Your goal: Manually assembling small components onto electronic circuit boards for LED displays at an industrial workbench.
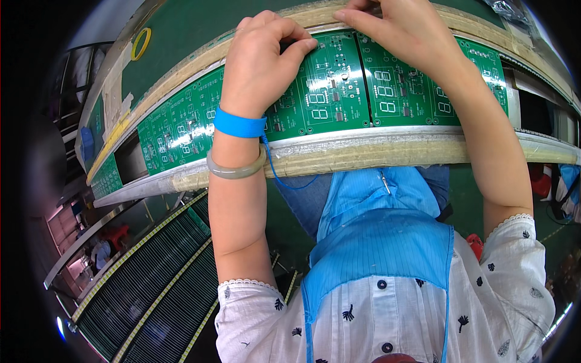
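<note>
Green circuit boards with white digit outlines and small mounted parts lie in a row between two rails. Over the boards' far edge is my left hand, its thumb and forefinger pinched together. Anything between those fingertips is too small to make out. My right hand reaches over the board to its right, thumb and fingers drawn together by the far rail. The top of the picture cuts off part of these fingers, and what they hold is not visible. A blue wrist strap with a thin cord circles my left wrist, above a pale bangle.
The near rail and far rail are edged with tan tape. A yellow ring lies on the green surface at the far left. Below left stands a slotted black rack. A clear plastic bag sits at the far right.
</note>
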Demonstrator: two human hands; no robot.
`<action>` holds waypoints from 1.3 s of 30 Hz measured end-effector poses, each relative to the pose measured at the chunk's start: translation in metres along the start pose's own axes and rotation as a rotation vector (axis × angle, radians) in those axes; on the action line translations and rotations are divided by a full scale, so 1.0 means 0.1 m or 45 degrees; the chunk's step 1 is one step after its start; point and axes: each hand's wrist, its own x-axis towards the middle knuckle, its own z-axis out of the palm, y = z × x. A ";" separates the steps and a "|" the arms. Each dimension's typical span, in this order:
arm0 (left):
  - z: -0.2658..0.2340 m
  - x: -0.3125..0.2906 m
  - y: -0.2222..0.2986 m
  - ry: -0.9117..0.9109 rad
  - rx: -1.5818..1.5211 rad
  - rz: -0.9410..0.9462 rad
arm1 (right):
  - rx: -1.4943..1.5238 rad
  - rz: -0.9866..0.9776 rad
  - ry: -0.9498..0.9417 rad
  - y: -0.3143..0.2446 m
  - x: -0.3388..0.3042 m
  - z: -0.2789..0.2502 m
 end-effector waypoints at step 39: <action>-0.24 -1.08 0.92 -0.029 0.818 -0.500 | -0.218 -0.068 0.138 -0.02 0.25 -0.56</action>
